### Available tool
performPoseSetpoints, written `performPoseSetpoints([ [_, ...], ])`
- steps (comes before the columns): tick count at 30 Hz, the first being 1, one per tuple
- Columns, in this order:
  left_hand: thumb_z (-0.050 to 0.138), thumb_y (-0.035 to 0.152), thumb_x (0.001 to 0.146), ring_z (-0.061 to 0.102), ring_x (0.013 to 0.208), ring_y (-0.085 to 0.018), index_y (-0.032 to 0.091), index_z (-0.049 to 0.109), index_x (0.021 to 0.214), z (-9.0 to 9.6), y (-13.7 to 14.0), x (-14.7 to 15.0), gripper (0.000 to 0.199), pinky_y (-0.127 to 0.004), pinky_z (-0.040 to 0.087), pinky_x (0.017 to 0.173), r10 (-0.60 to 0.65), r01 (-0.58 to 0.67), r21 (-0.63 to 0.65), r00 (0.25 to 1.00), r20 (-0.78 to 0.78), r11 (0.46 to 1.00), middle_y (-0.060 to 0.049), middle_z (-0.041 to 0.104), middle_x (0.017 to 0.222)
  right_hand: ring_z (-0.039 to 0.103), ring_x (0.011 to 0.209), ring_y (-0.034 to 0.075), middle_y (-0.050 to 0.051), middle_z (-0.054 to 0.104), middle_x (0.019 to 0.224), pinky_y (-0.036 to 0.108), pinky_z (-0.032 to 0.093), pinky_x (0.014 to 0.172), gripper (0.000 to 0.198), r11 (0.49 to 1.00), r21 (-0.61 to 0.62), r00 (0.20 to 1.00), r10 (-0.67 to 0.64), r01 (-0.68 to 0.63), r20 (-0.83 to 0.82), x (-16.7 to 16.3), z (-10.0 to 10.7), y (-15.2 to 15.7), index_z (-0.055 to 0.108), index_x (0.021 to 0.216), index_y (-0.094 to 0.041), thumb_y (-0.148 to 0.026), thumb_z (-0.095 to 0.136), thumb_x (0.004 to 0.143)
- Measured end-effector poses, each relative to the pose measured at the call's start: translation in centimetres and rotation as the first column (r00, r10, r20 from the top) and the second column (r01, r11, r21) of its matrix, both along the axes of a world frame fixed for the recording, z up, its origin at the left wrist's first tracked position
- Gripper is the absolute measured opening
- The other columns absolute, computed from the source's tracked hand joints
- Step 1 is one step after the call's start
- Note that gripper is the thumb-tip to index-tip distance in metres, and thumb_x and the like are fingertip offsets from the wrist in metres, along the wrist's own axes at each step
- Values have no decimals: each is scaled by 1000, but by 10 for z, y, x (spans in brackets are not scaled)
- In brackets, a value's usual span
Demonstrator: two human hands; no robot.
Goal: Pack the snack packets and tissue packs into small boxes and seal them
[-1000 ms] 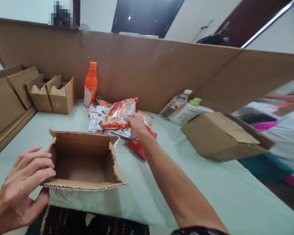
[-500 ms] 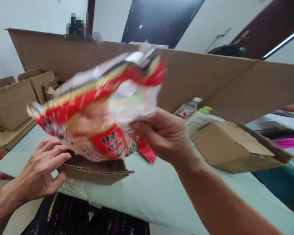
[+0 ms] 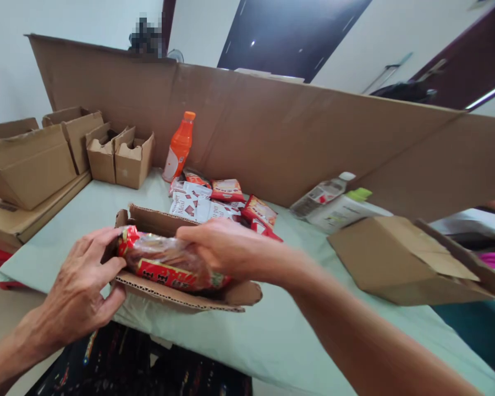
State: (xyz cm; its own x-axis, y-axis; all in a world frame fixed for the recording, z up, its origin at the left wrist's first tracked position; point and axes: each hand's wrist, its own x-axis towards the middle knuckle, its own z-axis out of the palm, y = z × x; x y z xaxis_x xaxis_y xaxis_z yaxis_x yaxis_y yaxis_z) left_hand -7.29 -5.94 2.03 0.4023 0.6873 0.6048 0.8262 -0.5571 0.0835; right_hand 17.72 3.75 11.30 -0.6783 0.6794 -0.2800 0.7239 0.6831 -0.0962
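Note:
An open cardboard box [image 3: 181, 298] stands near the front edge of the bed-like surface. Lying lengthwise inside it is a red and clear plastic snack bag [image 3: 165, 269] with Chinese lettering. My right hand [image 3: 226, 247] reaches over the box, its fingers closed on the top of the bag; the fingertips are partly hidden. At the box's left end, my left hand [image 3: 84, 275] grips the cardboard, thumb outside the front wall and fingers over the rim, close against the bag's end.
Behind the box lie several small snack packets [image 3: 226, 190] and an orange bottle [image 3: 180, 146]. Other cardboard boxes [image 3: 33, 162] stand at left. On the right are a clear bottle [image 3: 322, 195], a white bottle with green cap [image 3: 338, 212] and a tilted box [image 3: 379, 258]. A tall cardboard panel [image 3: 264, 132] runs behind.
My right hand has lowered the snack bag from above the box into it. My left hand stays at the box's left end. The orange bottle and packets behind are now uncovered.

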Motion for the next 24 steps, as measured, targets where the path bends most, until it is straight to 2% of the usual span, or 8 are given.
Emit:
performPoseSetpoints([
  [2,55,10,89,52,140,-38,18,67,97,1,1,-2,17,-58,49,110,-27,27,-17,1000,2,999,-16,64,138,62,73,17,5,76,89,28,34,59,25,995,-81,996,56,-50,75,-9,-16,4,68,99,-20,-3,54,87],
  [5,56,9,89,51,142,-37,19,66,98,1,4,-6,17,-58,47,111,-77,78,-31,997,27,997,-14,67,136,71,93,23,10,79,109,30,44,70,29,984,-158,994,92,-83,54,-13,-37,7,70,109,-17,-3,55,89],
  [9,59,9,88,53,140,-36,21,65,104,-1,10,-9,21,-58,46,113,-135,137,-39,990,37,990,-11,71,130,74,101,26,11,79,114,35,54,82,30,984,-155,996,76,-82,-48,-6,-41,7,71,115,-15,-4,54,92],
  [12,60,13,89,51,144,-38,23,64,118,-4,12,-10,31,-58,49,114,-102,103,-19,993,65,994,-13,50,159,72,116,27,11,76,129,40,56,98,35,999,-6,950,45,-50,-309,17,-30,-1,69,127,-17,-9,59,94],
  [14,60,15,91,45,150,-39,27,62,129,-6,11,-13,40,-59,48,117,-67,70,-22,991,118,997,-8,27,174,73,115,23,7,77,128,37,58,100,32,989,120,835,-5,84,-550,43,-24,-11,70,128,-21,-16,58,98],
  [16,60,17,93,43,152,-39,32,58,135,-10,10,-18,44,-60,47,119,-56,65,-52,984,169,997,-3,20,176,77,103,19,4,81,114,31,62,90,24,950,184,710,-53,253,-702,73,-24,-25,74,118,-24,-22,56,102],
  [19,58,23,96,51,147,-35,34,52,143,-15,10,-25,49,-56,52,118,-59,85,-134,981,185,987,-4,31,172,79,95,18,4,83,104,28,64,81,16,906,197,630,-94,375,-771,106,-42,-43,76,107,-24,-24,62,100],
  [24,56,36,100,62,137,-33,36,35,161,-23,15,-23,64,-54,56,114,-38,83,-189,973,228,979,-6,61,152,74,118,24,9,78,128,40,62,101,32,968,78,671,-105,237,-734,106,-84,-45,72,129,-24,-24,65,98],
])
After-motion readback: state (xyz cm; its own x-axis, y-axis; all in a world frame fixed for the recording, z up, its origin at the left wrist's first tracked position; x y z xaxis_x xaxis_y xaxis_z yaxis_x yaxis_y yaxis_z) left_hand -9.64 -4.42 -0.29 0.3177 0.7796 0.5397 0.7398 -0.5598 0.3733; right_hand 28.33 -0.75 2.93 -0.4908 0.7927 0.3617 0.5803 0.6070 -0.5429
